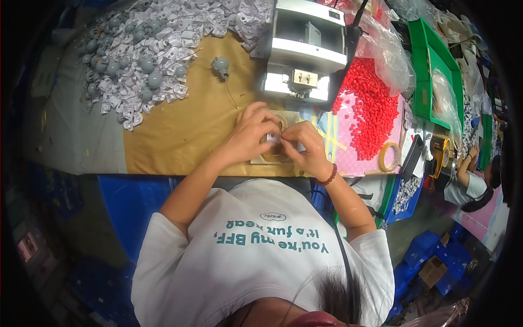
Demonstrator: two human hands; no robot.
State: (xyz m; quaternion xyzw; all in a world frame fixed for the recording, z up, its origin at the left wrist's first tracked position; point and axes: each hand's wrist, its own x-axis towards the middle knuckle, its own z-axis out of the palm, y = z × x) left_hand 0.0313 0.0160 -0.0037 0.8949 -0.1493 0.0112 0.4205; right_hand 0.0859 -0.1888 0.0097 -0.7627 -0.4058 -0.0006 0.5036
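Note:
My left hand (251, 135) is closed around a small whitish plastic part (271, 138), mostly covered by its fingers. From the other side my right hand (306, 147) meets it in a pinch at the same part; whatever its fingertips hold is too small to make out. Both hands are over a flat pale plate (260, 159) at the front edge of the table. Beyond my left hand lies a grey round piece (220, 65) with thin wires.
White plastic parts (180, 32) and grey round pieces (147, 64) are heaped at far left. A white-and-grey machine (306, 49) stands ahead. To the right are red small parts (373, 111), a tape roll (389, 157) and a green tray (422, 71). Another person (471, 182) sits far right.

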